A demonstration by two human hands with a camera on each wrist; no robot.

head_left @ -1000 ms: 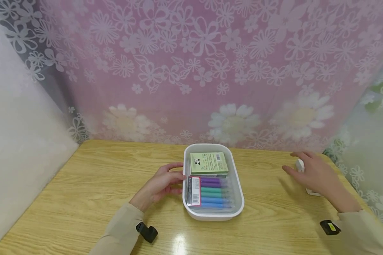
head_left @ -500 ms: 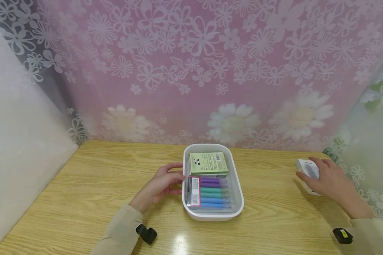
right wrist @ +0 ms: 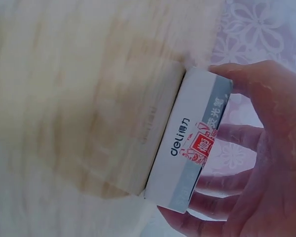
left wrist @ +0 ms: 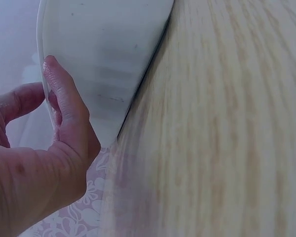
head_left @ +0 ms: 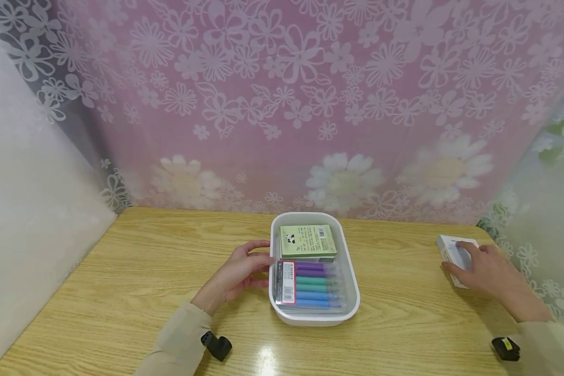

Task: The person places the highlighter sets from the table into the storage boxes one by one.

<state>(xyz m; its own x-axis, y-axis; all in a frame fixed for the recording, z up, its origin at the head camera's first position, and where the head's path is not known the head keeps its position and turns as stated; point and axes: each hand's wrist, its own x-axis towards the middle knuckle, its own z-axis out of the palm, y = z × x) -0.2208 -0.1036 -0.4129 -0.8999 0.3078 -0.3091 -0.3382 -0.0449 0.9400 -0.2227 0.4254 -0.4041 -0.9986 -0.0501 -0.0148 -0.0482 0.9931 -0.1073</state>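
Note:
A white plastic bin (head_left: 351, 282) stands on the table near the middle. Inside it lie a light green box (head_left: 307, 241) with a panda picture and a clear pack of purple, green and blue pens (head_left: 315, 284). My left hand (head_left: 244, 269) holds the bin's left rim; in the left wrist view the thumb is inside the rim and the fingers press the outer wall. At the table's right side, a white and grey Deli highlighter box (right wrist: 187, 140) lies on the tabletop. My right hand (head_left: 486, 271) grips it, thumb and fingers at opposite edges.
The wooden table (head_left: 169, 245) ends at the back against a pink floral curtain (head_left: 282, 130). A pale cloth (head_left: 37, 209) hangs on the left and a floral one (head_left: 545, 224) on the right. Black wrist cameras sit on both sleeves.
My right hand has moved right and toward me, uncovering more of the highlighter box, and its fingers have come down onto it. The left hand and the bin have stayed put.

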